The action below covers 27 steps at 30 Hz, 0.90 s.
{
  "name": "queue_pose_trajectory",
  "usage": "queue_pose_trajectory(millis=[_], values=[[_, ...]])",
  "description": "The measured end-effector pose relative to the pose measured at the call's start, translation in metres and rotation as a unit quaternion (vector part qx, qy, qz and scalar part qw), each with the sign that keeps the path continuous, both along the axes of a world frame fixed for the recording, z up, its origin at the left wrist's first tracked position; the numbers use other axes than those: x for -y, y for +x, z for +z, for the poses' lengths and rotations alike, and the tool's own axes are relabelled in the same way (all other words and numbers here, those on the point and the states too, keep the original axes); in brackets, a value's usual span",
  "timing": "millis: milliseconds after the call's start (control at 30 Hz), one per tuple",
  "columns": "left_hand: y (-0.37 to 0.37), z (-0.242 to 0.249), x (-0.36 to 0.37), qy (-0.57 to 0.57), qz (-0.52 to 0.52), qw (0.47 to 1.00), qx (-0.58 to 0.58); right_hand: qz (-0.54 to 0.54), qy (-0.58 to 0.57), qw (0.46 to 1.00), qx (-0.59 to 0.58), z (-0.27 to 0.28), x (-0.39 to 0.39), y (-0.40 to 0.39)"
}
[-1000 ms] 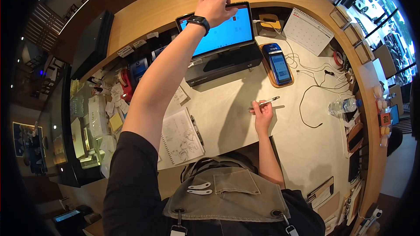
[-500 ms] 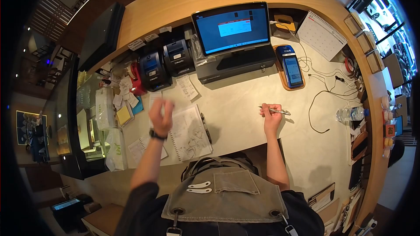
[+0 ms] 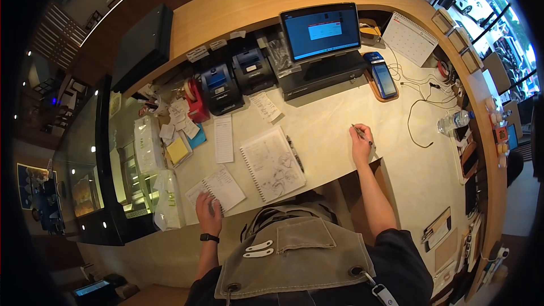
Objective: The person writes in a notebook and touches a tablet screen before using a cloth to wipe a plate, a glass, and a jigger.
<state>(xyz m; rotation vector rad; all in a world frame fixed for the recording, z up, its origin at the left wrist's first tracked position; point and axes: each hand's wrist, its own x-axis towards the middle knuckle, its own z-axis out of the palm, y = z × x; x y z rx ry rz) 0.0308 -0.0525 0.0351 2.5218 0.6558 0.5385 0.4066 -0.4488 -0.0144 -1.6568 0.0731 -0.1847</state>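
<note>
My right hand [image 3: 361,146] is closed around a pen [image 3: 362,134], held above the pale counter with its tip pointing up and left. Down at the counter's front edge, my left hand [image 3: 208,214] rests its fingers, slightly apart, on the lower left of a small spiral notebook [image 3: 225,186] with handwriting. A dark watch sits on that wrist. Just right of the small notebook lies a larger spiral sketchbook [image 3: 273,165] with pencil drawings. A dark pen [image 3: 295,154] lies along the sketchbook's right edge.
Behind are a tablet screen [image 3: 320,31] on a black base, two black printers [image 3: 221,89], and a card terminal [image 3: 383,79]. Receipts [image 3: 265,106] and a long paper slip [image 3: 224,139] lie nearby. Cables, a water bottle [image 3: 453,123] and a calendar [image 3: 409,39] stand right; plastic packs [image 3: 148,144] left.
My left hand has come down and back from above the counter onto the small notebook. My right hand still holds the pen, now turned more upright. The whole view has shifted slightly.
</note>
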Motion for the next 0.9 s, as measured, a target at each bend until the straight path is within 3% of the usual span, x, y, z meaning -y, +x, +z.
queue_pose_trajectory(millis=[133, 167, 300, 400, 533, 900], values=[[-0.011, -0.011, -0.023, -0.003, -0.085, 0.996, -0.026, -0.037, -0.006, 0.999, 0.015, 0.017, -0.050, -0.065], [-0.012, -0.010, -0.026, 0.006, -0.104, 0.994, -0.029, -0.032, -0.080, 0.996, 0.027, 0.011, -0.055, -0.076], [-0.017, -0.014, -0.046, 0.016, -0.182, 0.982, -0.050, 0.045, -0.200, 0.974, 0.091, 0.014, -0.070, -0.095], [-0.019, -0.005, -0.056, 0.031, -0.228, 0.971, -0.067, 0.044, -0.311, 0.935, 0.167, 0.017, -0.067, -0.094], [-0.019, -0.006, -0.054, 0.062, -0.237, 0.968, -0.062, 0.023, -0.402, 0.903, 0.153, 0.026, -0.075, -0.095], [-0.025, -0.015, -0.059, 0.105, -0.275, 0.956, -0.022, -0.017, -0.425, 0.897, 0.123, 0.020, -0.079, -0.088]])
